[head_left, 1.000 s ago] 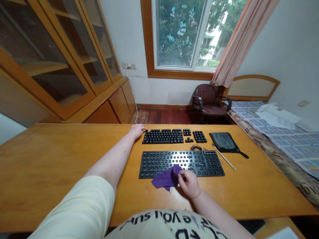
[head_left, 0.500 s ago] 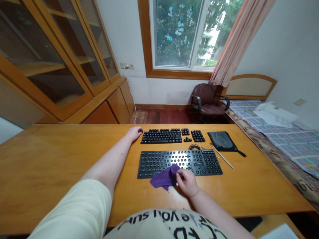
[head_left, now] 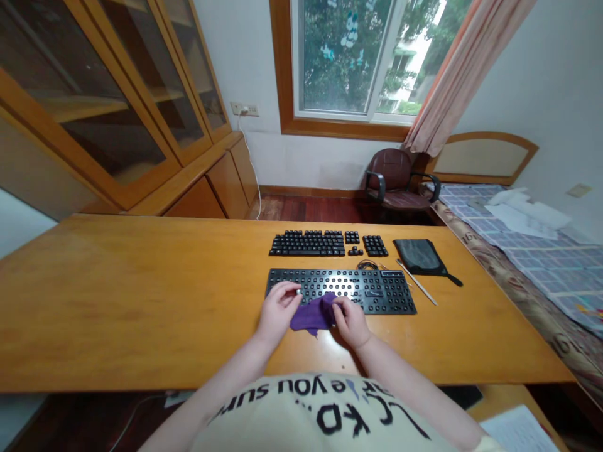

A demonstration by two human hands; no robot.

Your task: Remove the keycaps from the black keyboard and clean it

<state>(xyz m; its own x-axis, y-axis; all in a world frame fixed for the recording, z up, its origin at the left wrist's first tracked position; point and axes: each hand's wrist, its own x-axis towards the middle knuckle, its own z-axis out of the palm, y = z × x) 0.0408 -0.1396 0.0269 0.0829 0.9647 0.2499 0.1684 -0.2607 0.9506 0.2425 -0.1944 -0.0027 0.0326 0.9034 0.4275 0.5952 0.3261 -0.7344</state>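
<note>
My left hand (head_left: 279, 309) is over the left part of a black keyboard base (head_left: 391, 301) stripped of its keycaps. Thumb and fingers pinch a small piece (head_left: 298, 291), which looks like a keycap; a pale spot shows on it. Purple cloth (head_left: 311, 316) lies bunched across the base's front edge. My right hand (head_left: 351, 320) is closed on the cloth's right end, close beside my left hand. Behind the base, loose black keycaps (head_left: 307, 243) stand in keyboard order, with the number pad block (head_left: 375, 245) to their right.
A coiled black cable (head_left: 367, 265) sits behind the base. To the right lie a thin pale stick (head_left: 419, 284) and a dark mesh pouch (head_left: 418, 256). A brown armchair (head_left: 396, 176) stands beyond the wooden desk (head_left: 141, 301), with a bed (head_left: 522, 226) along the right.
My left hand has come back from the left end of the keycap rows to the keyboard base, near the cloth. My right hand still holds the cloth. The view has tilted slightly down.
</note>
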